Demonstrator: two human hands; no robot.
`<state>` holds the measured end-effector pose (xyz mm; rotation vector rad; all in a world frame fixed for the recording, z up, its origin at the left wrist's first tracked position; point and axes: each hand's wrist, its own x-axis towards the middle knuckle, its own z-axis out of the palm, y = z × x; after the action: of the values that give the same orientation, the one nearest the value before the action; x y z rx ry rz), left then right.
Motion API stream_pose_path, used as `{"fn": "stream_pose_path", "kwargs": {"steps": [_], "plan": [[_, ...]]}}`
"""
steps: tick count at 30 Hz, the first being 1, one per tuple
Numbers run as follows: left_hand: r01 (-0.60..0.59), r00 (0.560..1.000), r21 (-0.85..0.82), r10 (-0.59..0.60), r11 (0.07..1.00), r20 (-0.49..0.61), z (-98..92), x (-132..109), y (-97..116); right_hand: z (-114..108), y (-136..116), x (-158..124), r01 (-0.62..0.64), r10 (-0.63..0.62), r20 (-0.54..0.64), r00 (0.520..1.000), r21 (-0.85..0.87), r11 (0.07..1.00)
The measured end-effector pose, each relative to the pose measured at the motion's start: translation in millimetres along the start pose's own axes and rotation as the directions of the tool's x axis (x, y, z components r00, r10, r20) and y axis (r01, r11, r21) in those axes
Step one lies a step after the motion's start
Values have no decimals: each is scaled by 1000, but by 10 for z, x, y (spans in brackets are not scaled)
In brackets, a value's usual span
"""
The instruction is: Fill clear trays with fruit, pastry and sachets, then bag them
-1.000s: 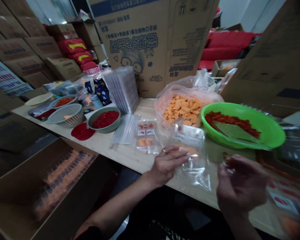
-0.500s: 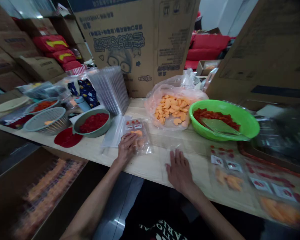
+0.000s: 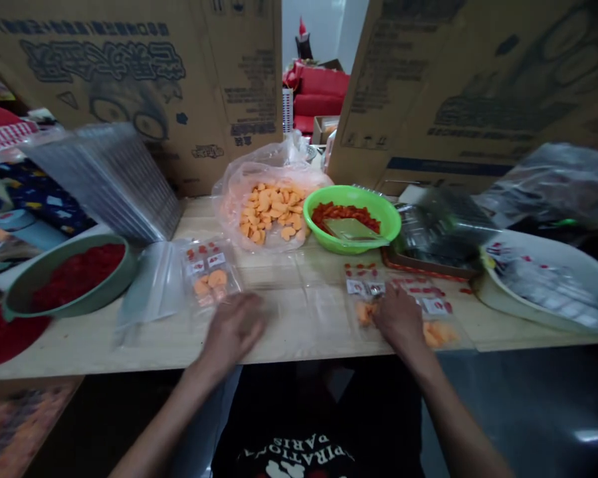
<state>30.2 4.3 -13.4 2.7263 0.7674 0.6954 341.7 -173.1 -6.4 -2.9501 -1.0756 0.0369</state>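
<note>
My left hand (image 3: 236, 325), blurred by motion, hovers over the table between two clear trays, fingers apart and nothing visible in it. Beside it on the left lies a filled clear tray (image 3: 204, 279) with orange slices, red pieces and small white labelled packets. My right hand (image 3: 401, 315) is bent over the right edge of another filled clear tray (image 3: 361, 289), its fingertips partly hidden. A third filled tray (image 3: 436, 309) lies partly under that hand. Between my hands is a flat clear plastic tray (image 3: 284, 299).
Behind stand an open bag of orange slices (image 3: 274, 212) and a green bowl (image 3: 396, 222) of red strips. At left are a grey-green bowl (image 3: 124, 272) of red pieces and stacked clear trays (image 3: 124, 179). A white basin (image 3: 488, 292) stands right. Cardboard boxes (image 3: 219, 99) rise behind.
The view has swung to the right. My left hand has left the filled tray. My right hand has moved from lying flat on the clear plastic to the filled tray on the right.
</note>
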Motion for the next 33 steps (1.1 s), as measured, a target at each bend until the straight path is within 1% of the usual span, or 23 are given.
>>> {"fn": "stream_pose_path", "kwargs": {"steps": [1,3,4,6,8,11,13,16,18,21,24,26,29,31,33], "plan": [[-83,993,-81,89,993,78,133,15,210,10,54,37,-14,15,24,1000,-27,1000],[-203,951,-137,228,970,210,422,44,552,64,54,73,-1,3,35,999,-43,999],[-243,927,-137,271,960,257,556,57,666,101,15,77,17,-16,31,999,-31,999],[-284,897,-114,306,952,318,757,69,772,178,-87,85,51,-52,36,998,22,998],[-289,888,-95,303,953,346,846,53,761,239,-169,122,56,-62,54,997,100,993],[-266,892,-106,287,958,348,813,4,682,273,-221,242,-12,-8,97,995,206,978],[-193,917,-136,228,972,328,756,6,662,266,-244,323,-40,7,140,990,232,972],[-51,954,-215,111,975,277,732,126,713,252,-311,376,-15,-22,159,987,231,973],[11,963,-277,64,961,260,784,271,777,266,-371,369,14,-43,126,991,221,975],[99,954,-325,4,940,301,936,521,853,334,-428,368,60,-74,54,996,226,972],[185,939,-291,-81,939,335,1085,784,852,408,-414,440,88,-94,7,996,295,951],[223,930,-250,-129,942,344,1144,984,809,432,-381,516,67,-80,25,996,335,940],[230,934,-183,-164,956,316,1193,1325,716,430,-353,602,39,-66,71,995,337,941],[220,940,-130,-175,967,293,1231,1544,655,426,-365,616,45,-72,71,995,323,945],[221,937,-93,-185,971,295,1279,1718,605,430,-393,601,53,-76,63,995,311,949]]}}
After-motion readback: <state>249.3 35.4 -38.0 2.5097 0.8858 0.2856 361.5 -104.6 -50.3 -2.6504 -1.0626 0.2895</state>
